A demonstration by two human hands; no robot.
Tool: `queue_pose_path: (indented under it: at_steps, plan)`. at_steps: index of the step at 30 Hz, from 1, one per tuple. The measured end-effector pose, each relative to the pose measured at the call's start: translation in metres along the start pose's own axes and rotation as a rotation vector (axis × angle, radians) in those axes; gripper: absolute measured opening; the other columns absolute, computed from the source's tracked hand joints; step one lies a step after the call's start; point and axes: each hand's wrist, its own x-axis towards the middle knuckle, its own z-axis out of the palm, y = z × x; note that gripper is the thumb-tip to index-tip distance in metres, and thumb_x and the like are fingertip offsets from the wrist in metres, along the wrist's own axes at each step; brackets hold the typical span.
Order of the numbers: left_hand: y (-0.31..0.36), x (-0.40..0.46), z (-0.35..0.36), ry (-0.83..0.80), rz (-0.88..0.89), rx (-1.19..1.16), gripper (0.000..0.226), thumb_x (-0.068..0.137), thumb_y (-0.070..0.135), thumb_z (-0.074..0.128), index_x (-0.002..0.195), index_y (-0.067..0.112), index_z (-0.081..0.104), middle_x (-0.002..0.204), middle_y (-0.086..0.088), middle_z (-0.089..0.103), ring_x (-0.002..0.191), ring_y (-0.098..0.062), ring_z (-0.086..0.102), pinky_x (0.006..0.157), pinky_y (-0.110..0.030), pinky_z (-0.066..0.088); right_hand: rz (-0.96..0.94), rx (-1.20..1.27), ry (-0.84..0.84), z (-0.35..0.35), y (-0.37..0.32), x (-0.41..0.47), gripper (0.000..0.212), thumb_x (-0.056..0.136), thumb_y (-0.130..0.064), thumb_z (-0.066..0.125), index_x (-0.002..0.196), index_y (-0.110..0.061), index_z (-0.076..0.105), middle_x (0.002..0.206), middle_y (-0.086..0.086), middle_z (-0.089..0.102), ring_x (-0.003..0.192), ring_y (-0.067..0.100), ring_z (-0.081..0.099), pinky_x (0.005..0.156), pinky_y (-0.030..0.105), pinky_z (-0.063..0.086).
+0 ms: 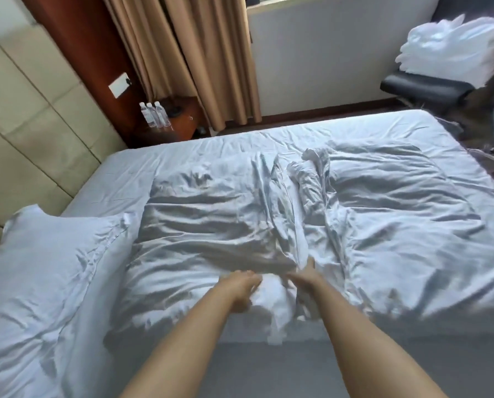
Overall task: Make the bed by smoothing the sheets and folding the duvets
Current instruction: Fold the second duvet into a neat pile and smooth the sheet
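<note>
Both hands reach out close together over the near edge of the bed (182, 156). My left hand (244, 285) curls its fingers into the white duvet (228, 225); the right hand (304, 275) lies on the cloth with fingers mostly straight, though blur makes that hard to tell. That rumpled duvet lies bunched across the middle of the bed, and a pillow (47, 268) sits at the near left corner. To do this well, I think each hand should grab one near corner, pull wide apart, and shake the cloth flat before folding.
</note>
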Motion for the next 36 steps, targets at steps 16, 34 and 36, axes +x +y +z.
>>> queue_pose_path:
  at_steps: [16, 34, 36]
  plan:
    - [-0.023, 0.036, 0.024, 0.193, -0.085, -0.015, 0.060, 0.093, 0.040, 0.048, 0.146, 0.018, 0.029, 0.154, 0.000, 0.023, 0.140, -0.024, 0.022, 0.112, -0.048, 0.026, -0.098, -0.298, 0.126, 0.026, 0.006, 0.005, 0.058, 0.092, -0.020, 0.042, 0.146, -0.013, 0.025, 0.141, 0.017, 0.045, 0.127, 0.033, 0.045, 0.096, 0.035, 0.039]
    - [-0.042, -0.018, 0.080, 0.044, -0.079, 0.160, 0.111, 0.078, 0.039, 0.073, 0.153, 0.023, -0.008, 0.160, -0.003, -0.013, 0.148, -0.021, -0.010, 0.117, -0.051, -0.003, -0.228, -0.409, 0.343, 0.069, 0.031, -0.056, 0.050, 0.086, -0.003, 0.051, 0.135, -0.009, 0.041, 0.136, 0.013, 0.042, 0.116, 0.033, 0.052, 0.089, 0.034, 0.044]
    - [-0.037, -0.025, 0.080, 0.070, -0.108, 0.134, 0.100, 0.084, 0.024, 0.064, 0.153, 0.024, -0.009, 0.160, -0.002, -0.014, 0.148, -0.020, -0.009, 0.118, -0.049, -0.001, -0.164, -0.159, 0.466, 0.057, 0.022, -0.066, 0.027, 0.086, 0.000, 0.045, 0.109, -0.004, 0.059, 0.113, 0.015, 0.060, 0.104, 0.034, 0.057, 0.080, 0.031, 0.044]
